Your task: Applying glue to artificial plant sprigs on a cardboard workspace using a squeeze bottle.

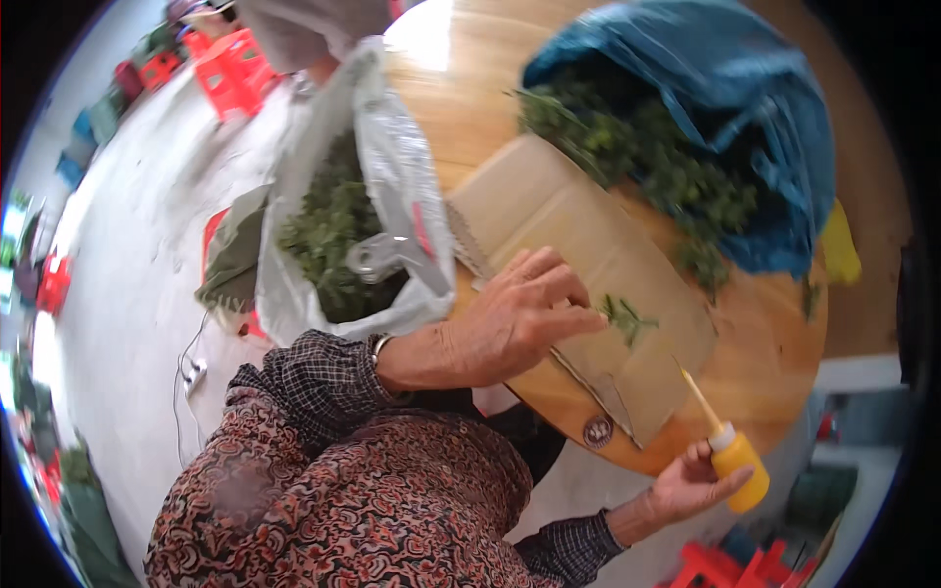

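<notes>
What the left hand (520,316) pinches, if anything, is unclear.

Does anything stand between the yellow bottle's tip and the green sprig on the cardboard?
Nothing visible does: only bare cardboard shows between the tip of the yellow bottle, in the right hand, and the sprig. The left hand is on the sprig's left side.

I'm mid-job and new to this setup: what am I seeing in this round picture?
No machine here: a person works bare-handed, seen from above by a wide fisheye camera on their head, so straight edges bend. The left hand is curled beside a small green sprig over flat cardboard; contact is unclear. The right hand holds a yellow bottle with a thin nozzle. On the wooden table, a blue bag spills leafy greens; at left, a white bag holds more.
</notes>
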Demonstrator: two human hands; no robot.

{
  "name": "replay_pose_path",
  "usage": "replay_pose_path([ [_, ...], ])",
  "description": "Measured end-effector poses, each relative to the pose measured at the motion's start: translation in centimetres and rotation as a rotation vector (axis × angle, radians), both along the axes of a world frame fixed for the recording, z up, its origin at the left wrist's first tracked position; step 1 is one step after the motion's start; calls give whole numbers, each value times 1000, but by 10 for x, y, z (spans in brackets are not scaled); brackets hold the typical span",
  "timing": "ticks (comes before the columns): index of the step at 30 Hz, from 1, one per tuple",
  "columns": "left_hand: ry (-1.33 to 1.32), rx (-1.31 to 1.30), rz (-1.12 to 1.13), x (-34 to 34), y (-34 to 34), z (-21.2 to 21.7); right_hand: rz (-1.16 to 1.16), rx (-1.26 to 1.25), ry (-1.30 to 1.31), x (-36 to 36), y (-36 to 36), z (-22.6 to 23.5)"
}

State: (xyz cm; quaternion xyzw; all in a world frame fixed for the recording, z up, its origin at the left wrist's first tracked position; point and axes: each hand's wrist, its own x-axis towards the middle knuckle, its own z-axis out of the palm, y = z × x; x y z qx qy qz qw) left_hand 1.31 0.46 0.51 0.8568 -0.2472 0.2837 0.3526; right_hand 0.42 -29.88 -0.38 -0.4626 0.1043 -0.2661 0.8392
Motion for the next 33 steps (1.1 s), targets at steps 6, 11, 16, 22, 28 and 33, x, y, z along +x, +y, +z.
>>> replay_pose_path([
  [6, -132, -93, 537, -49, 75, -2, -136, -155, 66, 0, 19, 14],
  [11, -18, 22, 956, -71, 159, -19, -340, -15, 30, 11, 42, 20],
  [16, 170, 250, 863, -61, 174, -15, -140, -190, 65, -3, 27, 17],
  [22, -16, 291, 516, 9, 133, 29, -172, -97, -7, -2, 15, 4],
  [28, -101, 420, 454, 132, 130, 25, -144, -54, 15, -2, 16, 3],
  [33, -2, 410, 484, 173, 147, 9, -171, -37, 5, 0, 14, 0],
])
